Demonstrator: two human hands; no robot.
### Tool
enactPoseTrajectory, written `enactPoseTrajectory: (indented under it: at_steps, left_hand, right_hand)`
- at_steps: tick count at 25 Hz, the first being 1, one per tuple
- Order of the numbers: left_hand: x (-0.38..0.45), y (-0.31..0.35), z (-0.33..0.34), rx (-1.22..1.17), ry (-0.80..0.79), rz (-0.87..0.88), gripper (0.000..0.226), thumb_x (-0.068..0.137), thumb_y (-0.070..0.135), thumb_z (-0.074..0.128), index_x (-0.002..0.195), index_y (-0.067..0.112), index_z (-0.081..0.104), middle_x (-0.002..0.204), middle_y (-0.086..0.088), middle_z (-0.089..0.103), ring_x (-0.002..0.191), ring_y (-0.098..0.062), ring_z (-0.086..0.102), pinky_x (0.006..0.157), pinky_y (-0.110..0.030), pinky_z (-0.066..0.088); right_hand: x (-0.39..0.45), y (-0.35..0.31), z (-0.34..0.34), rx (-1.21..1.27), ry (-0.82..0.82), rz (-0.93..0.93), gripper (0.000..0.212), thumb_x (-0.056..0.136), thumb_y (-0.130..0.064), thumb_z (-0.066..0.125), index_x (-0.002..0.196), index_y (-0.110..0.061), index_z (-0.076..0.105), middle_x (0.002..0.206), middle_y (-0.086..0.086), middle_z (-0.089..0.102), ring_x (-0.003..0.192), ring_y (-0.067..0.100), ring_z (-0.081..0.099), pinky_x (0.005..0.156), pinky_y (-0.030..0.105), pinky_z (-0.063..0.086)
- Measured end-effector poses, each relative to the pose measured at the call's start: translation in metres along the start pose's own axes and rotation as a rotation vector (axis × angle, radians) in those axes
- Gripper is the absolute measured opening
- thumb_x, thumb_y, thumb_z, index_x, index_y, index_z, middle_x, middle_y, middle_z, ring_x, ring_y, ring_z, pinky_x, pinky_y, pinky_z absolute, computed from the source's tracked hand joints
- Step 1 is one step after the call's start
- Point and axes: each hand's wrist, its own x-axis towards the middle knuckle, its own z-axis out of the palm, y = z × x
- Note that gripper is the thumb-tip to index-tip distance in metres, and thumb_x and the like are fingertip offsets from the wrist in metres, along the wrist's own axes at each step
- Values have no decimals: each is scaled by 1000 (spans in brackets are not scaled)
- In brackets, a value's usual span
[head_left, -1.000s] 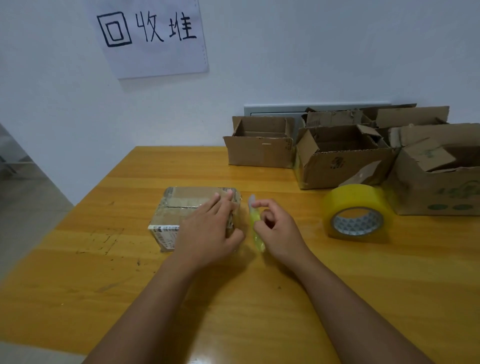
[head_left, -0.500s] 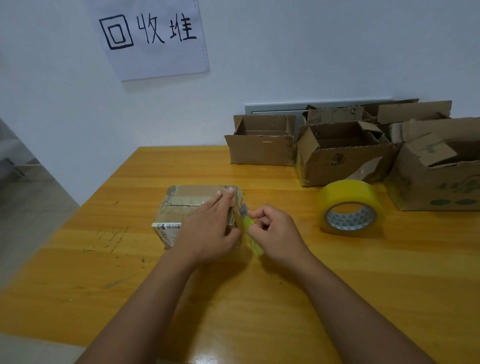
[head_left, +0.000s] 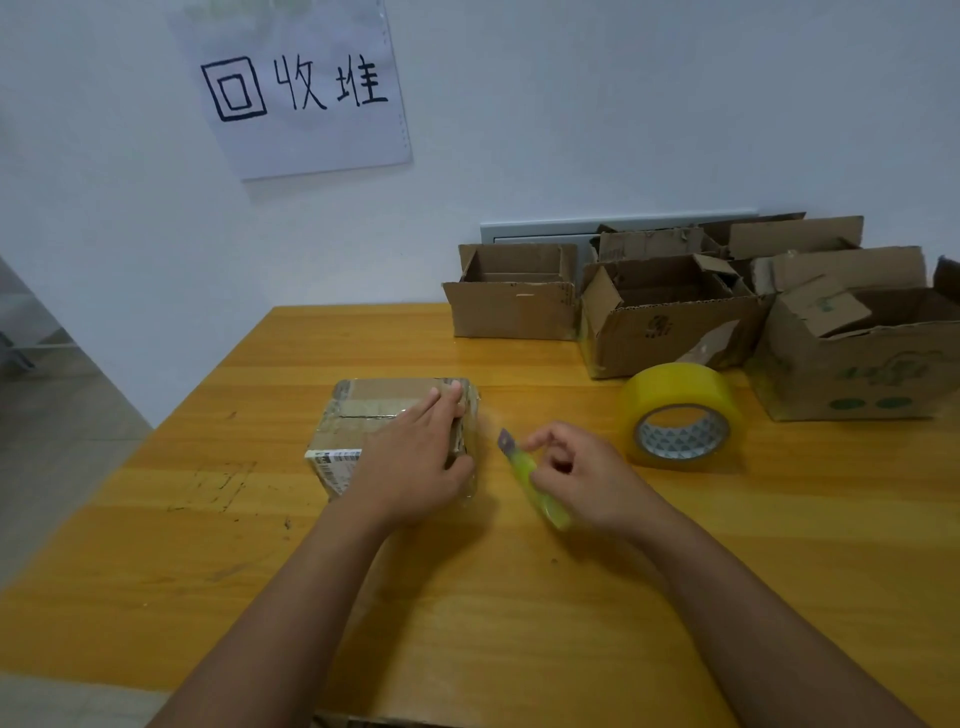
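Note:
A small taped cardboard box with a printed label on its near left corner sits on the wooden table. My left hand lies flat on the box's right half, fingers straight on top and thumb down its near right side. My right hand grips a yellow-green utility knife just right of the box. The short grey blade points up and away, a small gap from the box's right face.
A roll of yellow packing tape stands on edge to the right of my right hand. Several open, worn cardboard boxes line the back right against the wall. A paper sign with handwriting hangs on the wall. The table's left edge drops to the floor.
My right hand has drawn the knife away to the right, off the box's right edge. My left hand stays on the box.

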Motion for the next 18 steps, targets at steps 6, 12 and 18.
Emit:
enactPoseTrajectory:
  at_steps: [6, 12, 18]
  left_hand:
    - [0, -1, 5, 14, 44, -8, 78, 89, 47, 38, 158, 23, 10, 158, 10, 31, 149, -8, 14, 112, -38, 35]
    - [1, -3, 9, 43, 41, -23, 86, 79, 56, 26, 157, 25, 8, 159, 8, 30, 149, -9, 15, 112, -38, 34]
    - [0, -4, 10, 33, 60, 10, 84, 80, 52, 30, 157, 24, 10, 158, 10, 32, 149, -7, 13, 111, -36, 34]
  right_hand:
    - [-25, 16, -7, -421, -327, 7, 17, 90, -23, 61, 106, -28, 65, 91, -9, 59, 87, 9, 53, 76, 28, 45]
    - [27, -3, 5, -221, 152, -143, 21, 93, -18, 59, 112, -23, 68, 106, -4, 56, 107, 12, 50, 89, 26, 38]
    - [84, 5, 33, -294, 128, 67, 28, 102, -33, 42, 96, -20, 65, 93, -3, 67, 97, 21, 59, 100, 45, 37]
